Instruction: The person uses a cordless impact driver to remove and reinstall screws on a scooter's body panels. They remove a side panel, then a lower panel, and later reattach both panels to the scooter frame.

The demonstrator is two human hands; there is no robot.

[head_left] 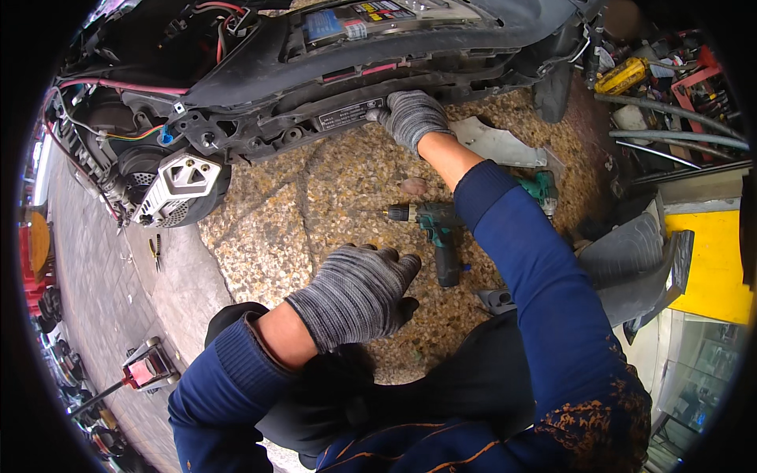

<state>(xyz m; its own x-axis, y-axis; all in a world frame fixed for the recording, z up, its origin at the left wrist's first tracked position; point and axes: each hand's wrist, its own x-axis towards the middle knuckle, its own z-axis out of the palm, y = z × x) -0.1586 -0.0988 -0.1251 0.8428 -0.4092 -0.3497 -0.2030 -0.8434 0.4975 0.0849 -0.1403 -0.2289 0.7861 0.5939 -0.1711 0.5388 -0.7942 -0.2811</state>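
Observation:
My right hand (414, 120), in a grey striped knit glove, reaches forward to the scooter's black lower side panel (300, 106). Its fingers curl over the panel's edge, and the thumb lies beside a small label plate (350, 115). In front of my knees, my left hand (355, 292) wears the same kind of glove. Its fingers are curled in; the palm is turned away, so anything inside is hidden. A green and black cordless drill (440, 229) lies on the pebbled ground between my hands, its chuck pointing left. Part of another green tool (542, 191) shows past my right forearm.
The scooter's silver footpeg bracket (185, 177) juts out at left. Pliers (156, 251) and a floor jack (150, 366) are on the paving. A grey plastic piece (505, 143) lies under the scooter. Removed dark panels (631, 256) and a pile of tools (623, 76) are at right.

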